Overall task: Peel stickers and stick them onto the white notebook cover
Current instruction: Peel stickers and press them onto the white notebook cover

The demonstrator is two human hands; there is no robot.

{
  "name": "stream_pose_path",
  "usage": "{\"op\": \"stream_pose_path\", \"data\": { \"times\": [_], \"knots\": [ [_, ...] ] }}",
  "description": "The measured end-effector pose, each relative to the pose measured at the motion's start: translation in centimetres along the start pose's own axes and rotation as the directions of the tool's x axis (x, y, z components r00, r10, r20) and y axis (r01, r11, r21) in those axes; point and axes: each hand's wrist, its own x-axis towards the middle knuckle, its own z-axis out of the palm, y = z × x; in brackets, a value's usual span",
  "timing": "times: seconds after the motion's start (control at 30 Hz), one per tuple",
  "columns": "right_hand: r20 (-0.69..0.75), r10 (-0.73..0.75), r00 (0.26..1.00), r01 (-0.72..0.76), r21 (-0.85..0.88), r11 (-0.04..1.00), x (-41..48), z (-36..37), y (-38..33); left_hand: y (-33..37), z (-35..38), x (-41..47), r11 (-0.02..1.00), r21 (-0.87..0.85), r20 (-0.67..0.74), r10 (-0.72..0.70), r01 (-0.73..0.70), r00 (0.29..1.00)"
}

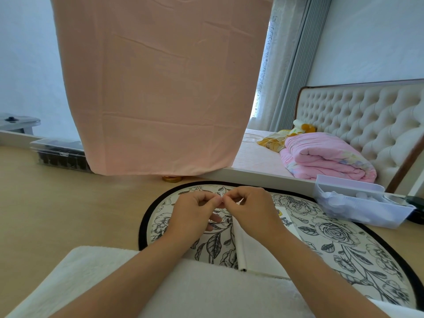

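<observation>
My left hand point(193, 211) and my right hand point(250, 210) meet fingertip to fingertip above the round floral mat point(344, 237). Between thumbs and forefingers both pinch a small pale sticker piece point(222, 198), too small to make out. Below my right wrist lies the white notebook point(257, 251), mostly hidden by my right forearm. Small coloured stickers point(283, 218) show on its cover just right of my right hand.
A white fluffy cloth point(114, 278) covers my lap in front. A white plastic tray point(358, 203) with pale round bits stands at the mat's right. A clear box point(59, 154) sits at the far left, a pink hanging sheet point(160, 88) behind, a bed point(321, 152) at right.
</observation>
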Motion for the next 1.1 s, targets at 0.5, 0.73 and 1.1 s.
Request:
{"op": "stream_pose_path", "data": {
  "times": [0.5,0.73,1.1],
  "knots": [
    [0.158,0.118,0.98,-0.16,0.292,0.943,0.06,-0.95,-0.62,-0.21,-0.31,0.16,0.994,-0.105,0.027,-0.035,0.038,0.999],
    [0.088,0.042,0.995,-0.054,0.135,0.989,-0.06,-0.59,-0.64,-0.59,-0.15,0.42,0.997,0.051,-0.016,0.059,-0.058,0.998],
    [0.109,0.124,0.986,-0.149,0.263,0.953,-0.16,-0.47,-0.9,-0.67,0.12,0.46,0.994,0.054,-0.005,0.094,-0.094,0.996]
  ]
}}
